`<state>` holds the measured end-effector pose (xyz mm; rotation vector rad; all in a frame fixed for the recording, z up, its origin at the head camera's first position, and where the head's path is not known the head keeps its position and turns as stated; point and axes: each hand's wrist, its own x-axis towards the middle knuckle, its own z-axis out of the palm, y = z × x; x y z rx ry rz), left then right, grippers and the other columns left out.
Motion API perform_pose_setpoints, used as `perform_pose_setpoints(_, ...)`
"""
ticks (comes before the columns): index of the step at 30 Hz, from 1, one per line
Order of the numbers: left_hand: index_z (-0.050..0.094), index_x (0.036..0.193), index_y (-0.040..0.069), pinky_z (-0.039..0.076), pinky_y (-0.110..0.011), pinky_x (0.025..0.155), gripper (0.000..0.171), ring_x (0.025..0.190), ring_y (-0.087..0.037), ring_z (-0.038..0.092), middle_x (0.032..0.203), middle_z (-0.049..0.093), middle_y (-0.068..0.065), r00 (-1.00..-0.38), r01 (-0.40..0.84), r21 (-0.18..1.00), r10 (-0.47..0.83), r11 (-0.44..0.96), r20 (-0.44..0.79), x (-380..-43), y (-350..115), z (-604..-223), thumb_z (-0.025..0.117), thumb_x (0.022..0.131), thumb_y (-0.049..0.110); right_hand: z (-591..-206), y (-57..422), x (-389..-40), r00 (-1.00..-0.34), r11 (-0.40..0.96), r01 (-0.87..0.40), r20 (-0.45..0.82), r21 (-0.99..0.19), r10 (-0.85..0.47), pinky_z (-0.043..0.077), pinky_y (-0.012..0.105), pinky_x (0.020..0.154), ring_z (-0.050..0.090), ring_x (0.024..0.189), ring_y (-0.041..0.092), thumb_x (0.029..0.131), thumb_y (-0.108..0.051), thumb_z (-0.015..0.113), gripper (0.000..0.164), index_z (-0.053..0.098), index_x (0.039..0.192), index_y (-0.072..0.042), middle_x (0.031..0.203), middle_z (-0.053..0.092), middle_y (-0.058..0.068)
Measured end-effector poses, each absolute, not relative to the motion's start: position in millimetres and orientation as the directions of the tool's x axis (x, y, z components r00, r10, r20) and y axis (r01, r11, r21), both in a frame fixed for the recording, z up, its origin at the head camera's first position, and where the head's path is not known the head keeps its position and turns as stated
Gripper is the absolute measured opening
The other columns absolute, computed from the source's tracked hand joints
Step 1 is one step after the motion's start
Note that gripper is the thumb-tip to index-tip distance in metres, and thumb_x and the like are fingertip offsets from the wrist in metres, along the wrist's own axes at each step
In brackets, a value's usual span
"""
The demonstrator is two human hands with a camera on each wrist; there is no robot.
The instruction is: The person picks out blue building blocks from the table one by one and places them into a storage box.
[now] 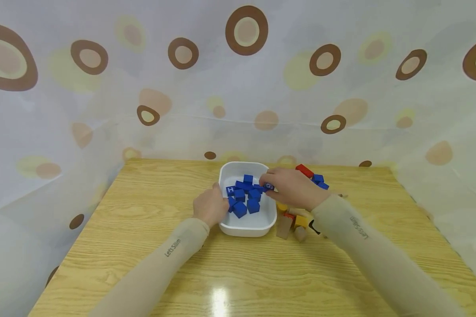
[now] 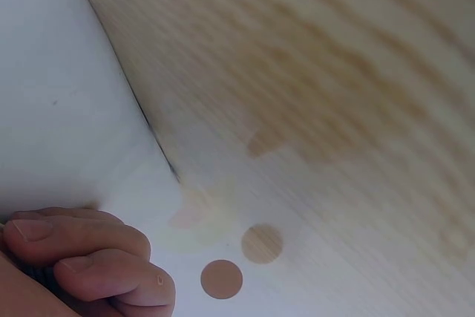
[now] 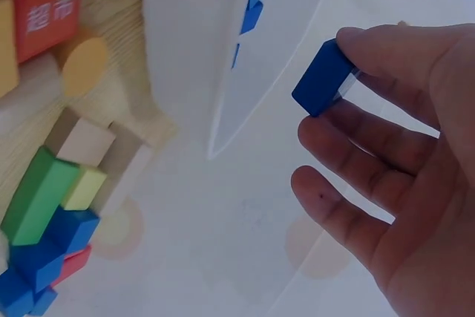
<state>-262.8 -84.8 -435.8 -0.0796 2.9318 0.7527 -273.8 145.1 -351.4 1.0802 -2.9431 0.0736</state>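
Right hand [image 1: 291, 188] pinches blue block [image 3: 322, 78]; "H" cube [image 1: 230, 191] in tray [image 1: 247, 232]; sleeves [image 1: 370, 255] "Let's Slim"

One tilted blue block [image 3: 320, 79] in the right fingers [image 3: 404, 53], near a white tub [image 1: 247, 231] of blue blocks [image 1: 239, 195]

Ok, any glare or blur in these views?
Head view: bright glare on the light wooden table low in frame; left wrist view: wood grain soft and blurred, the white plastic tub fading into the pale patterned backdrop; right wrist view: hazy, but the blue rectangular block in the right hand has clear edges.
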Motion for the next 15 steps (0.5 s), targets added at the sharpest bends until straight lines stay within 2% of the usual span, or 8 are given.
perform_pose_setpoints(5,0.036,0.151,-0.001,0.058,-0.038,0.074,0.062,0.078,-0.022,0.065,0.107,0.068,-0.015,-0.991,-0.085,0.475,-0.025,0.876,-0.131,-264.2,-84.8,-435.4,0.057,0.1,0.026,-352.1,128.6,-276.1,-0.714,0.713,-0.7,0.016,-0.04,-0.7,0.057,0.039,0.091,0.067,0.103,0.02,0.09,-0.023,0.076,0.027,0.072,0.116,-0.016,0.115,0.07,0.002)
perform_pose_setpoints(9,0.037,0.151,-0.001,0.058,-0.038,0.076,0.061,0.08,-0.022,0.065,0.107,0.068,-0.015,-0.99,-0.087,0.474,-0.024,0.876,-0.138,-265.8,-84.7,-436.1,0.056,0.1,0.026,-353.1,117.3,-276.3,-0.705,0.705,-0.708,-0.02,-0.031,-0.709,0.058,0.039,0.088,0.066,0.101,0.019,0.091,-0.024,0.075,0.025,0.072,0.115,-0.019,0.115,0.069,0.001)
perform_pose_setpoints(15,0.037,0.15,-0.002,0.056,-0.037,0.07,0.062,0.076,-0.022,0.064,0.103,0.068,-0.014,-0.991,-0.083,0.457,-0.025,0.885,-0.132,-266.9,-86.8,-436.8,0.057,0.099,0.026,-352.4,99.2,-276.4,-0.67,0.67,-0.742,-0.026,-0.014,-0.742,0.058,0.038,0.085,0.063,0.094,0.017,0.092,-0.025,0.074,0.022,0.071,0.113,-0.02,0.109,0.069,0.0)
